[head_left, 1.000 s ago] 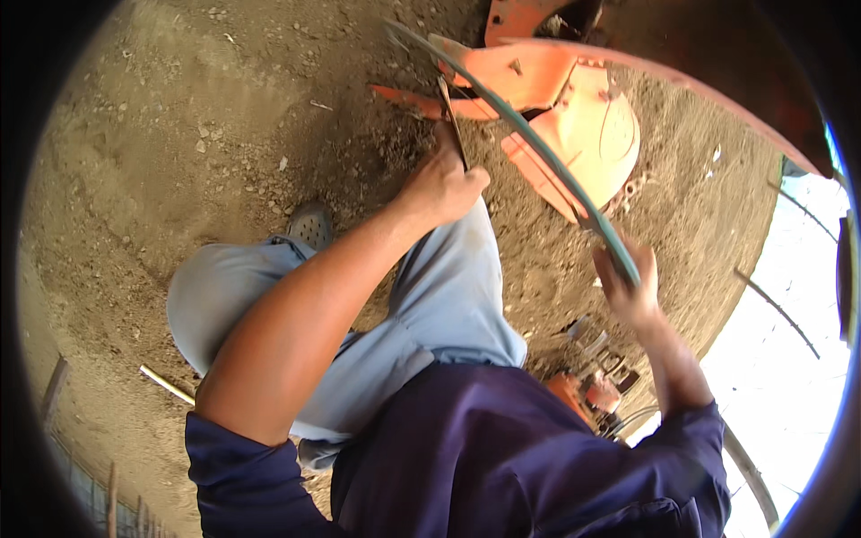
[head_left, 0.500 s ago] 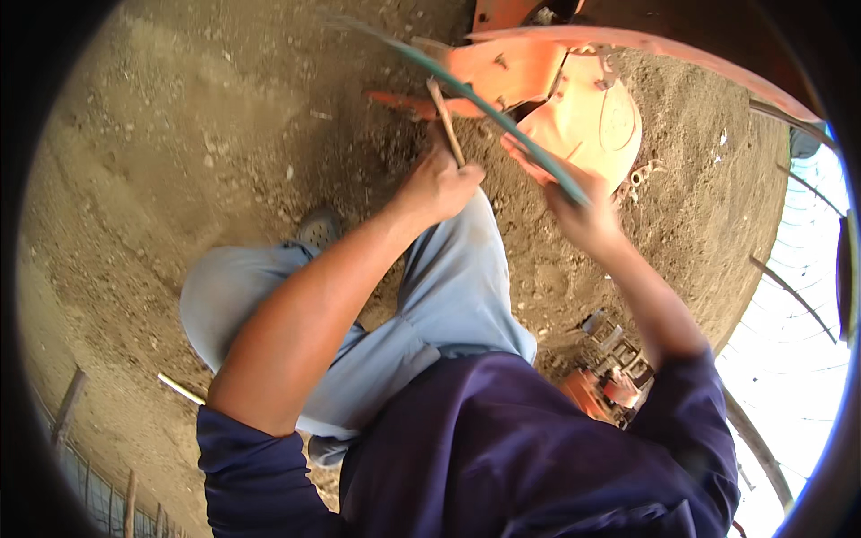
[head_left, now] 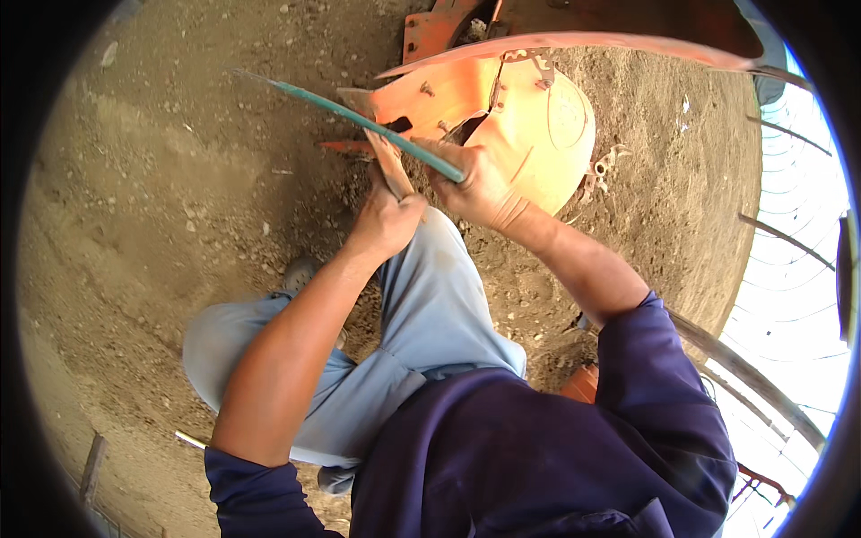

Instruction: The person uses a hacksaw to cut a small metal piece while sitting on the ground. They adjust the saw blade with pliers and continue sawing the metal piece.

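Observation:
My left hand [head_left: 387,215] is closed round a short, pale brown wooden piece [head_left: 388,164], held upright just above my right knee. My right hand [head_left: 475,186] grips the near end of a long, thin green bar [head_left: 341,110], which slants across the top of the wooden piece toward the upper left; whether it is a blade or a rod I cannot tell. Behind both hands lies an orange metal implement [head_left: 556,117] with a rounded plate, bolts and a narrow point.
A long curved, rusty plate [head_left: 628,45] arches over the orange implement. Dirt ground with stones [head_left: 161,179] surrounds my legs. An orange object [head_left: 581,384] lies by my right side, partly hidden. Bare sticks [head_left: 771,386] and wire mesh run along the right.
My right hand has moved up and left with the green bar, closing in on my left hand. My left hand has shifted slightly down and left with the wooden piece.

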Motion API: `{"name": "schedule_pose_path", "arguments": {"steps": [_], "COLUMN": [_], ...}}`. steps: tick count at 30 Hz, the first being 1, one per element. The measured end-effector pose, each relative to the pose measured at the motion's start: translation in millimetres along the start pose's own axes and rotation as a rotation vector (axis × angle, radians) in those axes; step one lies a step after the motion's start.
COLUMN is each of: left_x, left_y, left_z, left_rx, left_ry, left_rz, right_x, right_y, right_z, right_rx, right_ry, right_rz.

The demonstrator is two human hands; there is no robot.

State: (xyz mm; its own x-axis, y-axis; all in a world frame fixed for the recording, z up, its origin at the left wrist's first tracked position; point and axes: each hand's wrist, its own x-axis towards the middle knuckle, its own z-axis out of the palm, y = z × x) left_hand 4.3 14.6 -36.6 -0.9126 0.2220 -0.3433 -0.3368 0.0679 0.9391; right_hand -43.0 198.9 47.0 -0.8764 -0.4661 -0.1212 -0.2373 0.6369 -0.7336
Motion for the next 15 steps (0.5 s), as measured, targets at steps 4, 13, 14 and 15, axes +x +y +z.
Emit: {"name": "schedule_pose_path", "arguments": {"steps": [4, 13, 14, 15], "left_x": [-0.9, 1.8, 1.0, -0.5], "left_y": [-0.8, 2.4, 2.4, 2.0], "left_z": [2.1, 5.2, 2.5, 4.1], "left_rx": [-0.154, -0.099, 0.021, 0.036], "left_ry": [0.003, 0.082, 0.075, 0.078], "left_rz": [-0.010, -0.127, -0.086, -0.028], "right_x": [-40.6, 4.7, 2.8, -4.9], "right_y": [-13.4, 1.5, 0.7, -0.3], "right_z": [-41.4, 8.1, 5.4, -0.4], "right_rx": [-0.013, 0.122, 0.107, 0.104], "right_ry": [-0.086, -0.055, -0.035, -0.057], "right_rz": [0.166, 0.034, 0.072, 0.094]}}
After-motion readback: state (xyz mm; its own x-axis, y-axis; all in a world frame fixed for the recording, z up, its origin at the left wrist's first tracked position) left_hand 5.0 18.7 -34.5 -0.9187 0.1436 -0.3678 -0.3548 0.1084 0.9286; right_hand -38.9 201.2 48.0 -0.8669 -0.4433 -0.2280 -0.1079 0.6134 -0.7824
